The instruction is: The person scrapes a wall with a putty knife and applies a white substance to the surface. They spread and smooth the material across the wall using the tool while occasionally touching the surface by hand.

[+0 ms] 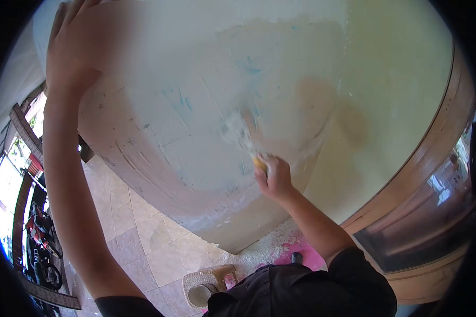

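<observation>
A pale wall [190, 137] fills most of the view, scratched and patchy, with blue marks and flaking areas. My right hand [276, 175] is closed around the yellow handle of a scraper [260, 162] near the wall's middle. The scraper's blade end meets a whitish patch and is blurred, so its exact shape is hard to make out. At the upper left, my left hand [71, 45] lies against the wall with its fingers stretched out, holding nothing. Its fingertips run up toward the view's top edge.
Below stands a beige woven-pattern stool [217, 276] with a round white container [199, 296]. White debris [259, 248] and a pink sheet [308, 254] lie on the tiled floor [148, 232]. A curved-looking wooden frame [391, 185] borders the right; a motorcycle [39, 227] stands outside left.
</observation>
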`<state>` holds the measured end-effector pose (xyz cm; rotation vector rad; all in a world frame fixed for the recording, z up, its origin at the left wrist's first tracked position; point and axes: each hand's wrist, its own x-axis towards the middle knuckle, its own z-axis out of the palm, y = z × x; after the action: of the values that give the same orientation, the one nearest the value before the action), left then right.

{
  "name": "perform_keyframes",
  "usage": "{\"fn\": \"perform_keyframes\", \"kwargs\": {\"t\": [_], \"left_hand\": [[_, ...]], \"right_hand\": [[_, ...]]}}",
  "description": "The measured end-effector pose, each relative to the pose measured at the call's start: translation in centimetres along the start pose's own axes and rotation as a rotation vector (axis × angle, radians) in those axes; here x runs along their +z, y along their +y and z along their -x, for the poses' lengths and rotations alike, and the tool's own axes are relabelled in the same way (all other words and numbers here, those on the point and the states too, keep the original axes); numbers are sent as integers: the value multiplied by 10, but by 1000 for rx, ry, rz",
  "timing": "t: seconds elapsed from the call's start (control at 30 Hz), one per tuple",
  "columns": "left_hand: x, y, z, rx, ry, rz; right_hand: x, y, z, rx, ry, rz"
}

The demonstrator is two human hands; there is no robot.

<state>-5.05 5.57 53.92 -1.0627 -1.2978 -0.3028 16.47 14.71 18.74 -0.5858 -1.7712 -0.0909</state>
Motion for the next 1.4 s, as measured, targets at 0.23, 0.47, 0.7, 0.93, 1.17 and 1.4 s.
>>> {"fn": "perform_keyframes", "kwargs": {"t": [0.23, 0.47, 0.7, 0.93, 1.17, 1.4], "left_hand": [[11, -12, -3, 45, -27, 41], [37, -30, -8, 179, 144, -368], [57, -43, -9, 243, 314, -145], [49, -37, -9, 194, 203, -252], [52, -37, -10, 195, 224, -230], [62, -48, -13, 262, 262, -259]], "right_hand": [[26, 24, 112, 416, -458, 242], [-21, 29, 142, 361, -268, -42], [-9, 16, -12, 334, -97, 45], [3, 34, 215, 711, -452, 7], [-31, 39, 139, 512, -183, -69], [9, 7, 62, 556, -300, -65]]}}
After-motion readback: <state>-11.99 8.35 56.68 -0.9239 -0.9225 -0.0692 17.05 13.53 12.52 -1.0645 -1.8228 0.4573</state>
